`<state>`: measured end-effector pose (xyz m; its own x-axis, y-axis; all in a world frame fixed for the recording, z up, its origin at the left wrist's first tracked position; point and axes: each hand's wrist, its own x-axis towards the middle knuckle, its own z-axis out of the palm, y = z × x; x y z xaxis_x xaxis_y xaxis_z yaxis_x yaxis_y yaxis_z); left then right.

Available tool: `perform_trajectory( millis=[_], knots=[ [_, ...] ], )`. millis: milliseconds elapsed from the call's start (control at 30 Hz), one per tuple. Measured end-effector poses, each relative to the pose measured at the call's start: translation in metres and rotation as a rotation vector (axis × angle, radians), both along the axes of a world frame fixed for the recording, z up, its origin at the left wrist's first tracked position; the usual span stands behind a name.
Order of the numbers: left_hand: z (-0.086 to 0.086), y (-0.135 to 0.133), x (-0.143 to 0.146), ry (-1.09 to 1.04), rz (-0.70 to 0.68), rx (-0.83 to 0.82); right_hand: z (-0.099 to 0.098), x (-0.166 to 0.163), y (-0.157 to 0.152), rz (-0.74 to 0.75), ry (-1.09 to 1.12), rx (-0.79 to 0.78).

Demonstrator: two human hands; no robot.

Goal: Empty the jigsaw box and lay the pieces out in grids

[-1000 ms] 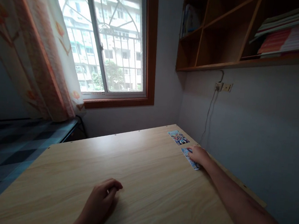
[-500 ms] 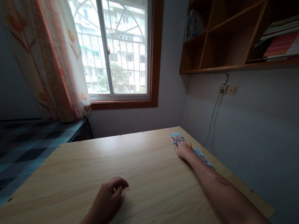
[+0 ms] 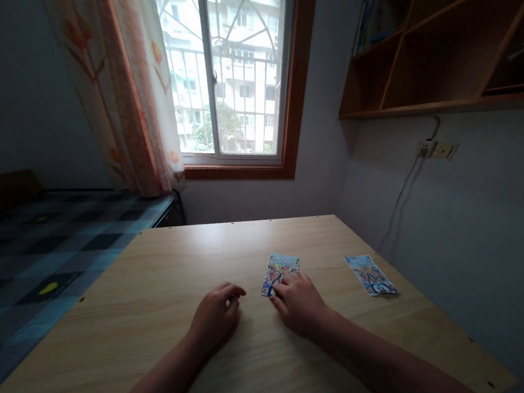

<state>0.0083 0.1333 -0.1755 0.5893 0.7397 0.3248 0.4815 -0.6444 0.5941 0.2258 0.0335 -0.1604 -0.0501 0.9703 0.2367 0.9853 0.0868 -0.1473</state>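
Observation:
Under the fingers of my right hand (image 3: 300, 302) lies a colourful printed picture sheet (image 3: 278, 266), flat on the table. The fingers are closed over its lower right part, with the thumb beside its bottom edge. My left hand (image 3: 218, 310) rests on the table to the left of the sheet, its fingers curled and closed with nothing visible in them. It does not touch the sheet. A second blue printed sheet (image 3: 370, 275) lies alone near the table's right edge, a short way from my right hand.
The pale wooden table (image 3: 182, 257) reaches towards the window wall. A bed with a checked cover (image 3: 116, 219) stands at the left, beside a flowered curtain (image 3: 133, 85). At the right, a wooden shelf (image 3: 428, 107) hangs above a socket (image 3: 426, 149) with a cable.
My right hand has drawn one printed sheet from the far right corner towards the middle. The left hand stays curled on the table. The view has turned slightly left.

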Motion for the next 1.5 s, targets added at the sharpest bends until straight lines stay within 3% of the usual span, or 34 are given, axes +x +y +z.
perform_trajectory(
  millis=[167,300,433,600,733,1133,1500],
  knots=[
    [-0.002,-0.005,0.002,0.063,0.082,0.155,0.012,-0.014,-0.015,0.26,0.13,-0.064],
    [-0.005,-0.011,0.005,0.196,0.022,0.215,0.01,0.002,0.007,0.073,0.197,-0.009],
    [-0.003,-0.02,0.007,0.327,-0.052,0.213,-0.008,0.013,0.018,-0.068,0.152,0.013],
    [0.005,-0.029,0.007,0.293,-0.097,0.21,-0.021,0.014,0.009,-0.029,0.127,-0.019],
    [0.009,-0.029,0.007,0.228,-0.026,0.18,-0.016,0.008,0.001,0.005,0.131,-0.034],
    [0.015,-0.032,0.007,0.389,0.031,0.175,-0.012,-0.007,-0.01,-0.021,0.158,-0.023],
    [0.007,-0.03,0.009,0.256,0.048,0.08,-0.018,-0.006,-0.007,0.106,0.262,0.001]
  ],
)
